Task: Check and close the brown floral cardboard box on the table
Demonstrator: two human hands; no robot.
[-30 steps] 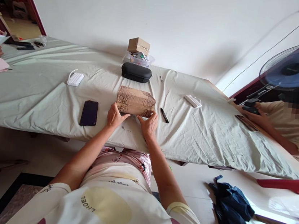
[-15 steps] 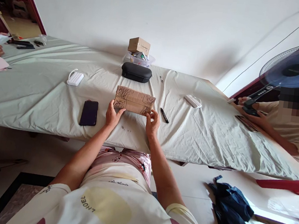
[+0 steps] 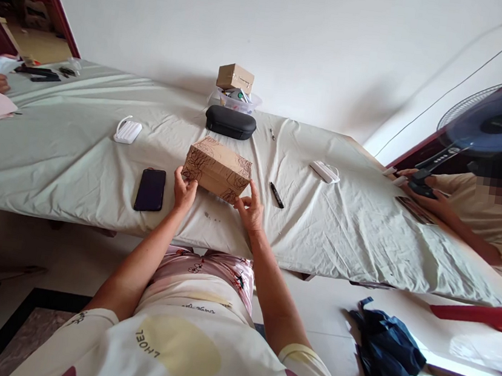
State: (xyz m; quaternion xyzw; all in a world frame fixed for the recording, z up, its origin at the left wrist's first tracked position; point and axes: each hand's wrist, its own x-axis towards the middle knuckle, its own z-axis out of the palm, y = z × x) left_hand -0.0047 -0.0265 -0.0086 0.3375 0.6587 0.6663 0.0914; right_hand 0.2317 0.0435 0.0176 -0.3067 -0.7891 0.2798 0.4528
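A brown cardboard box with drawn patterns point(image 3: 217, 167) is held just above the cloth-covered table point(image 3: 76, 154), turned at a slant. My left hand point(image 3: 183, 190) grips its near left corner with the fingers closed on it. My right hand point(image 3: 251, 209) holds its near right corner, thumb and fingers pinched against the box. A black pen point(image 3: 276, 194) lies just right of the box. A black phone point(image 3: 150, 189) lies to its left.
A black zip case point(image 3: 230, 122), a clear tub with a small cardboard box point(image 3: 234, 78) on it, and two white gadgets point(image 3: 127, 131) point(image 3: 325, 171) lie on the table. Another person sits at the right by a fan point(image 3: 499, 121); someone's hands show far left. Dark cloth point(image 3: 388, 354) lies on the floor.
The box has been lifted off the cloth and turned, from lying flat to tilted with a corner toward me. Both hands moved up with it.
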